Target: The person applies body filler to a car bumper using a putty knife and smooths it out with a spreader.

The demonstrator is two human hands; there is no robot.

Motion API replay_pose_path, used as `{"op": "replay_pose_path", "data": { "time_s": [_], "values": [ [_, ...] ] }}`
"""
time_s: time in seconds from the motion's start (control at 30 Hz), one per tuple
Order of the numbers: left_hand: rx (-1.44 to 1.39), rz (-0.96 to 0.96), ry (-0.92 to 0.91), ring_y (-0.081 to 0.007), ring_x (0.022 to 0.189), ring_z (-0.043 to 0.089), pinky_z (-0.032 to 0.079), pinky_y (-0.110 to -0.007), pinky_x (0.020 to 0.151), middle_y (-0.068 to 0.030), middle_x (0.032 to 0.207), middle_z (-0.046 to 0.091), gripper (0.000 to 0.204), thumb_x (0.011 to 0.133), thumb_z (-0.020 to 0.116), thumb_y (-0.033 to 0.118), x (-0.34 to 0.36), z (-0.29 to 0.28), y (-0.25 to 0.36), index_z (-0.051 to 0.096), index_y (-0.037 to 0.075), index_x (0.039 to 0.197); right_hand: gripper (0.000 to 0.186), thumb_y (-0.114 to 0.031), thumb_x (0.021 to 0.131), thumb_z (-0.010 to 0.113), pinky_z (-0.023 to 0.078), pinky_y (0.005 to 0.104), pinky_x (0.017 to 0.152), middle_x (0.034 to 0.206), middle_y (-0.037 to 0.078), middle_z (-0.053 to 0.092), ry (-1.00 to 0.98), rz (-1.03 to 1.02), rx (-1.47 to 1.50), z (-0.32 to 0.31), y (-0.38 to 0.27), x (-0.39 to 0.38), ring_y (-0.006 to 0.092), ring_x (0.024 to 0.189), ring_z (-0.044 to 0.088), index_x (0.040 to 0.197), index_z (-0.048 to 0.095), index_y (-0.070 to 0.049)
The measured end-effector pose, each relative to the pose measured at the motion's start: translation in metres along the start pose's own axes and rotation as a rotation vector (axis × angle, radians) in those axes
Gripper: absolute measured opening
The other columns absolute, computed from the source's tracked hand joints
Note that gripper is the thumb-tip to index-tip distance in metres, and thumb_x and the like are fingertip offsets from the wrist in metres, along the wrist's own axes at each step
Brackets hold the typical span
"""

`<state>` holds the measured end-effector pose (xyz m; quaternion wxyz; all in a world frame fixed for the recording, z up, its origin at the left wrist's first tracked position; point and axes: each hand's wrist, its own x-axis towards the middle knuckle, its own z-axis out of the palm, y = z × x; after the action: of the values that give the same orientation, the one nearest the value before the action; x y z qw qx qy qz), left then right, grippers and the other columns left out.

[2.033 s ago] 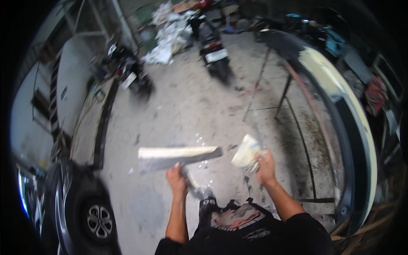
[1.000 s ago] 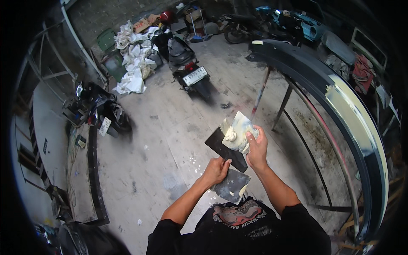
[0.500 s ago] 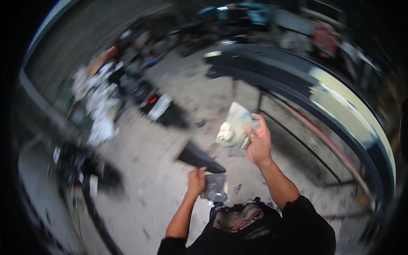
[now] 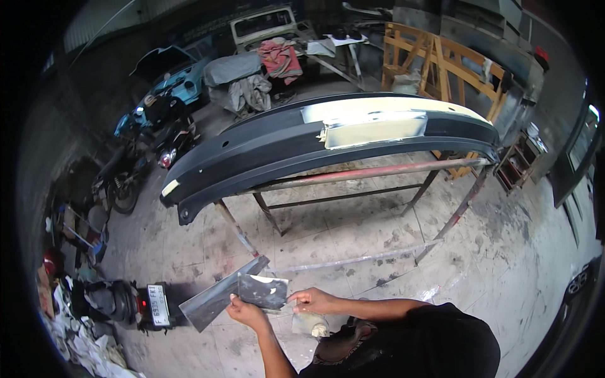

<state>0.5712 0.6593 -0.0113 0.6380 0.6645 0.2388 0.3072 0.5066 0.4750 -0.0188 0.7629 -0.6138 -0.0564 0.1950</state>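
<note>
My left hand is closed on a dark rectangular plate with pale putty smears along its edge. Against that plate lies a longer dark tapered strip, which the same hand appears to grip too. Just to the right, my right hand pinches a pale, thin board. On the board sits a lump of cream putty, close to my shirt. The fingertips of the right hand are right beside the dark plate's edge; whether they touch it I cannot tell.
Ahead, a long black car bumper with cream putty patches rests on a metal stand. At left are a motorcycle and heaped white bags. Wooden frames and a small shelf stand at the right.
My view has swung right, bringing the whole bumper into sight. My right hand has come down beside the left, with its putty board now low near my shirt. Both hands keep their hold.
</note>
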Motion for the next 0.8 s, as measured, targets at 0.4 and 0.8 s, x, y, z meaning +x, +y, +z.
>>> {"op": "replay_pose_path", "data": {
  "time_s": [0.4,0.8],
  "values": [
    [-0.208,0.178,-0.247,-0.0141,0.082,0.055,0.046,-0.026,0.076,-0.0062,0.096,0.06,0.013,0.096,0.052,0.009,0.02,0.011,-0.025,0.055,-0.003,0.1,0.019,-0.019,0.096,0.063,0.045,0.0226,0.058,0.079,-0.004,0.065,0.307,0.094,0.224,-0.029,-0.004,-0.009,0.0033,0.065,0.055,0.092,0.07,-0.002],
    [-0.469,0.136,-0.703,-0.0089,0.055,0.044,0.034,-0.021,0.05,-0.0011,0.064,0.044,0.038,0.101,0.047,0.03,-0.051,0.009,-0.019,0.047,0.001,0.126,0.02,-0.02,0.094,0.065,0.05,0.0255,0.071,0.093,0.004,0.069,0.166,0.121,0.525,-0.089,-0.03,0.01,0.0089,0.079,0.063,0.103,0.067,-0.002]
  ]
}}
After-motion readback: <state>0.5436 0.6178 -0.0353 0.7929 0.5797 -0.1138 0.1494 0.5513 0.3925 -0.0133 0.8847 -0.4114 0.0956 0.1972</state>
